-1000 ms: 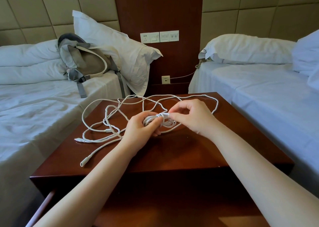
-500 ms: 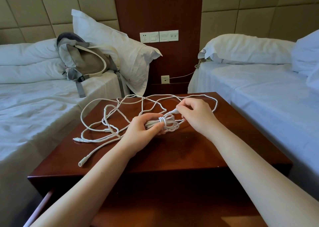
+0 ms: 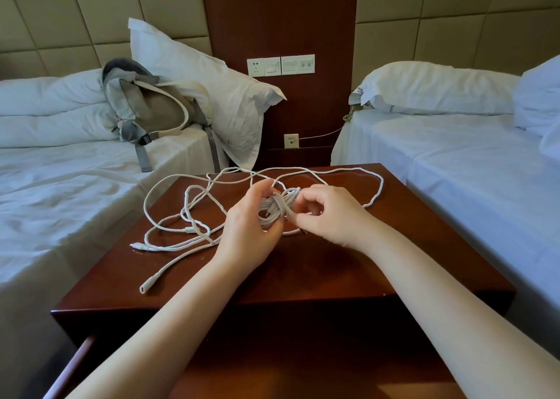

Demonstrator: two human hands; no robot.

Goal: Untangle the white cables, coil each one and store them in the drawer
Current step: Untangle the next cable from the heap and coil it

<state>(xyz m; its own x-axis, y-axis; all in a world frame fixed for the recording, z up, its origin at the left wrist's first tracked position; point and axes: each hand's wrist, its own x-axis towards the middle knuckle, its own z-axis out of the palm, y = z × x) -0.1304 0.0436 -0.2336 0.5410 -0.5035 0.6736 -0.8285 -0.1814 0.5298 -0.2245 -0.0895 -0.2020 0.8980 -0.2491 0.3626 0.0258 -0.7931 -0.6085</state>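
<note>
A small coiled bundle of white cable point(image 3: 280, 206) sits over the middle of the dark wooden nightstand point(image 3: 333, 271). My left hand point(image 3: 248, 232) grips the bundle from the left, fingers curled round it. My right hand point(image 3: 327, 213) pinches the cable's end against the right side of the bundle. Loose white cables point(image 3: 181, 216) lie tangled in loops across the left and back of the nightstand, with one plug end point(image 3: 144, 289) near the front left. The open drawer point(image 3: 78, 356) shows below the nightstand's front edge, mostly hidden by my arms.
Beds with white sheets stand on both sides of the nightstand. A grey backpack point(image 3: 145, 110) leans on a pillow point(image 3: 212, 95) on the left bed. Wall sockets point(image 3: 280, 65) sit on the wooden panel behind, and a thin cord point(image 3: 321, 135) runs from a lower socket to the right bed.
My right hand has brought the cable end down from the bundle's top to its right side. My left hand has turned the bundle more upright and holds it a little higher.
</note>
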